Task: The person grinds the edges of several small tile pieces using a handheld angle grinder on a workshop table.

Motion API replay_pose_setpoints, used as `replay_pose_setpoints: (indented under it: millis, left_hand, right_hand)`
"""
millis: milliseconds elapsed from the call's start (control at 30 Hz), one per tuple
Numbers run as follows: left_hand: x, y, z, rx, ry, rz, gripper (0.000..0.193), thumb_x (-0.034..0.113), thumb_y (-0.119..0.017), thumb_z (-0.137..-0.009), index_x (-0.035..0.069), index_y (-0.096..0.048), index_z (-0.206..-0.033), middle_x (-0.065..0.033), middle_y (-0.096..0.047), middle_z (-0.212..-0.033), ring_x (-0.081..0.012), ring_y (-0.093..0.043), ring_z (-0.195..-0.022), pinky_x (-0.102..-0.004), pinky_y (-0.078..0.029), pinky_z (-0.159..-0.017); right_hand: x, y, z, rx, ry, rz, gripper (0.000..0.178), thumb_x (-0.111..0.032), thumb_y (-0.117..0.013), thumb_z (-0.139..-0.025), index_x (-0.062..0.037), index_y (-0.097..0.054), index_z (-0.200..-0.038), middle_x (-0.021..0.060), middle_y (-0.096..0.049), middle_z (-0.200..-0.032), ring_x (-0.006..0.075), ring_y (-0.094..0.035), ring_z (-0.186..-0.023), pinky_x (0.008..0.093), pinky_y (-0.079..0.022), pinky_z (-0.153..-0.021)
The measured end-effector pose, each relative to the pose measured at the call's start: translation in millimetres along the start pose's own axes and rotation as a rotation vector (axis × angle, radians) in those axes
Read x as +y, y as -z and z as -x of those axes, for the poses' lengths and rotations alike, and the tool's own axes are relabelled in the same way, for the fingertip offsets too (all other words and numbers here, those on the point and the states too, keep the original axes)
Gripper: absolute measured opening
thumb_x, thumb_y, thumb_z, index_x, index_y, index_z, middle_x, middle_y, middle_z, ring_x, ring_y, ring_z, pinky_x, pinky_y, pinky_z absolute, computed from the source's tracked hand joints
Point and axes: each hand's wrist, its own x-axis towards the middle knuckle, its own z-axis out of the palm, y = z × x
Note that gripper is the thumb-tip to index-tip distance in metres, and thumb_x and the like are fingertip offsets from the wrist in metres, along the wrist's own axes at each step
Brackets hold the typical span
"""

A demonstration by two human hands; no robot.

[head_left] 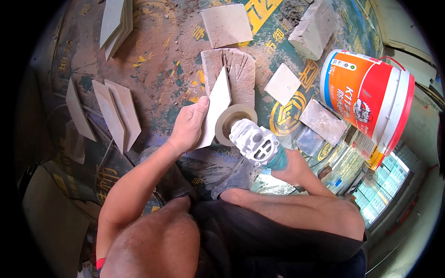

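My left hand (187,123) is closed on a pale cut tile (219,103), thumb on its near face, and holds it tilted up on edge. The tile's pointed top leans over a dusty block (242,81) scored with several grooves. My right hand (295,167) grips the teal body of an angle grinder (256,142), its fingers partly hidden behind the tool. The grinder's round disc (249,112) is right against the tile's right edge; whether it touches or spins I cannot tell.
Cut tiles (119,109) stand on edge at the left, with a stack (113,25) behind them. A square tile (227,25), a smaller one (282,84), a brick (323,121) and a large block (313,32) lie on the dusty floor. An orange-and-red bucket (361,92) lies tipped at right.
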Motion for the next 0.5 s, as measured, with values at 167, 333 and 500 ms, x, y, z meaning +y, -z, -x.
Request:
replay_pose_setpoints:
  millis: [167, 333, 500]
  left_hand:
    - [-4.0, -0.5, -2.8, -0.012, -0.02, 0.036, 0.063, 0.049, -0.04, -0.109, -0.005, -0.07, -0.099, -0.0027, -0.068, -0.086, -0.0089, -0.058, -0.078, -0.0271, -0.049, -0.075]
    - [-0.9, 3.8, -4.0, -0.028, 0.007, -0.024, 0.064, 0.049, -0.039, -0.109, -0.006, -0.069, -0.098, -0.0027, -0.067, -0.086, -0.0091, -0.057, -0.078, -0.0277, -0.049, -0.075]
    - [1.4, 3.3, -2.3, -0.016, -0.002, -0.018, 0.065, 0.05, -0.039, -0.109, -0.007, -0.069, -0.098, -0.003, -0.067, -0.086, -0.0095, -0.057, -0.079, -0.0278, -0.048, -0.076]
  right_hand:
    - [2.4, -3.3, 4.2, -0.035, 0.005, 0.006, 0.045, -0.023, -0.08, -0.067, -0.0009, -0.067, -0.104, 0.0252, -0.07, -0.089, 0.0429, -0.069, -0.087, 0.0436, -0.054, -0.075]
    - [1.2, -5.7, 4.8, -0.039, -0.032, 0.136, 0.047, -0.025, -0.081, -0.065, -0.002, -0.068, -0.104, 0.0251, -0.071, -0.09, 0.0427, -0.069, -0.088, 0.0463, -0.054, -0.076]
    - [-5.9, -4.9, 2.0, 0.012, -0.009, -0.044, 0.045, -0.023, -0.08, -0.066, -0.0021, -0.068, -0.104, 0.0244, -0.071, -0.088, 0.0426, -0.069, -0.087, 0.0455, -0.054, -0.076]
